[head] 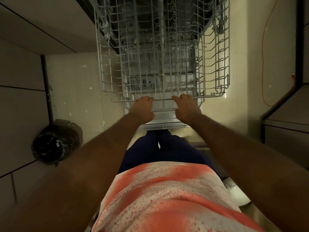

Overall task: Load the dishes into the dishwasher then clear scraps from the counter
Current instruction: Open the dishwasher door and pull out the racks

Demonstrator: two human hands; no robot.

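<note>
Gripping the front rail of the rack (163, 99) w/ both hands rn, left hand (143, 108) and right hand (186, 108) side by side, fingers curled over the wire. Rack sits pulled out above the open dishwasher door (164, 122) and runs toward 12 o'clock from the hands, empty afaict. So imo barely started: no dishes loaded, none in view, counter scraps prob still to do. Black bin bag (55, 143) at 8 o'clock.
</note>
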